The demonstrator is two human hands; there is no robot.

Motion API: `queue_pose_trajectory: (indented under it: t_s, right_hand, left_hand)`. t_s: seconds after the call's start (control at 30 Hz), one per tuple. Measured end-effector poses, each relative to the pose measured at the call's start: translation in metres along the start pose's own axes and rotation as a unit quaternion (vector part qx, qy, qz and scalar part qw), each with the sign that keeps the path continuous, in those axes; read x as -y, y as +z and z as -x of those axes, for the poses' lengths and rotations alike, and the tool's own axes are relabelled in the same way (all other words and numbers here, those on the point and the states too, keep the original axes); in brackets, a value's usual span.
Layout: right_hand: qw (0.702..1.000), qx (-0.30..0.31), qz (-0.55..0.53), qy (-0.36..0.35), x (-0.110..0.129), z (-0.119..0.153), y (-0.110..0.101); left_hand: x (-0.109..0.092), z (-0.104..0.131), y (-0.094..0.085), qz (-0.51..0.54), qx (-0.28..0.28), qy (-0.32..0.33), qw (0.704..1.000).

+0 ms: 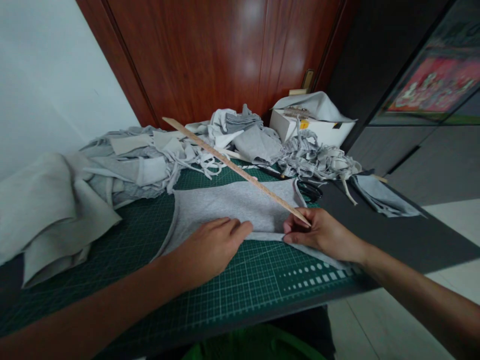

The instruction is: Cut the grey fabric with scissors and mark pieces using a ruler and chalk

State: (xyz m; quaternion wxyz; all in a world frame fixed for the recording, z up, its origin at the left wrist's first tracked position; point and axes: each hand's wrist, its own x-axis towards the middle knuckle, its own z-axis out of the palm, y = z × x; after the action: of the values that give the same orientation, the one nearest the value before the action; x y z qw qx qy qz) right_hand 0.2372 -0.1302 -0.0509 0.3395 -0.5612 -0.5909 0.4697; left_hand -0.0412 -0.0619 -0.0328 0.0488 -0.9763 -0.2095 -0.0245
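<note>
A piece of light grey knit fabric lies spread on a green cutting mat, its near edge turned in a narrow fold. My left hand rests on the near edge of this fabric, fingers curled and closed against it; the fingertips are partly hidden. My right hand is closed around the lower end of a long, thin wooden ruler, which slants up and away to the left above the fabric. The thumb and fingers of that hand also touch the fabric's near edge at the right.
Grey cloth scraps are heaped along the back, and a larger grey cloth is at left. A white box stands back right near tangled fabric strips. Black-handled scissors lie beside the fabric. A folded cloth is at right.
</note>
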Motion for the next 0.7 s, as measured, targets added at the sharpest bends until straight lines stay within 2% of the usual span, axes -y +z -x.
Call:
queue_pose_trajectory:
  t_s: [0.13,0.23,0.33,0.43,0.5,0.57,0.7]
  right_hand:
    - [1.000,-0.008,-0.009,-0.003,0.001,-0.006,-0.001]
    - [1.000,-0.007,0.004,-0.004,0.003,-0.005,0.002]
    - [0.996,-0.001,0.093,-0.012,0.006,0.000,0.007]
    - [0.973,-0.010,0.227,-0.035,0.010,0.002,0.009]
    - [0.962,-0.014,0.269,-0.048,0.011,0.002,0.008]
    - [0.961,-0.012,0.270,-0.061,0.010,0.002,0.006]
    - [0.966,0.010,0.239,-0.099,0.008,0.004,0.001]
  left_hand:
    - [-0.005,-0.007,0.001,-0.064,0.003,0.011,0.998]
    - [-0.007,-0.013,0.003,-0.020,0.011,-0.003,1.000]
    - [-0.004,-0.018,0.006,0.024,0.009,-0.039,0.999]
    - [0.003,-0.023,0.007,0.011,0.012,-0.062,0.998]
    - [0.006,-0.023,0.006,0.000,0.014,-0.058,0.998]
    - [0.008,-0.020,0.004,-0.008,-0.007,-0.036,0.999]
    - [0.007,-0.009,0.000,-0.051,-0.114,0.053,0.991]
